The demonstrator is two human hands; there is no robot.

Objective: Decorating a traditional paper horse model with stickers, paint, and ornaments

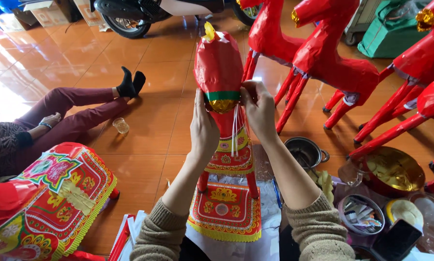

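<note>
A red paper horse (219,67) stands upright in front of me, with a green and gold band around its neck and white strings hanging below it. My left hand (203,128) presses against the left side of the neck. From the right, my right hand (258,107) pinches the band. Patterned red and gold paper panels (225,208) hang over the horse's body.
Several finished red paper horses (333,63) stand at the right. Another person sits on the tiled floor at left, legs (76,113) stretched out, beside a glass (121,125). A decorated horse (52,198) lies at lower left. A metal pot (304,152), a bowl of gold foil (391,169) and a phone (396,239) sit at right.
</note>
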